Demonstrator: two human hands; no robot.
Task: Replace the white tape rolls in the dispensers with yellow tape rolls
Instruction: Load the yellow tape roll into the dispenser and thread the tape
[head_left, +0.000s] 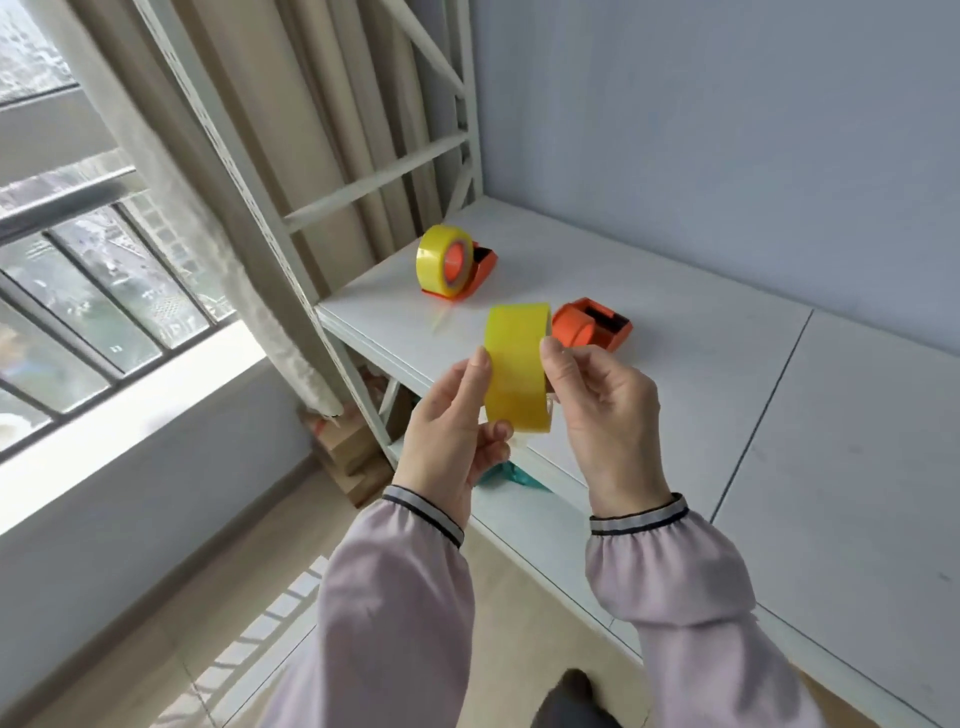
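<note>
Yellow roll held up over the near shelf edge, left hand pinching its left side with thumb and fingers, right hand curled round its right side, likely picking at the tape end. Far dispenser on the shelf already carries a yellow roll, so that one looks done. Near dispenser, just beyond the held roll, sits with a bare hub; it has yet to be loaded, no white rolls in view.

glossy yellow tape roll, matt white shelf

Two dispensers are sitting on the shelf — loaded dispenser at eleven o'clock of the bare dispenser, held roll before both.
</note>
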